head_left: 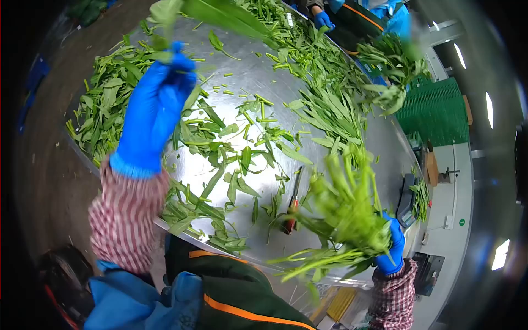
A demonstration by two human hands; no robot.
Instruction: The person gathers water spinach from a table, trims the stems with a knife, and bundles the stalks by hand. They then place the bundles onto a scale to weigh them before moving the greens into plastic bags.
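My left hand [157, 104], in a blue glove with a checked sleeve cover, is raised over the steel table [247, 77]. It pinches a long green leaf stalk [220, 14] that runs up and to the right. My right hand [391, 250], also blue-gloved, grips a thick bunch of leafy green stems [346, 212] at the table's near right edge. The bunch is blurred. A knife with a reddish handle [292, 206] lies on the table just left of the bunch, touched by neither hand.
Loose green leaves and cut stems [104, 104] cover much of the table. Across the table another person's blue-gloved hand [323, 21] works among greens [393, 66]. Green plastic crates [434, 113] are stacked at right. A scale [406, 203] sits by the table's right edge.
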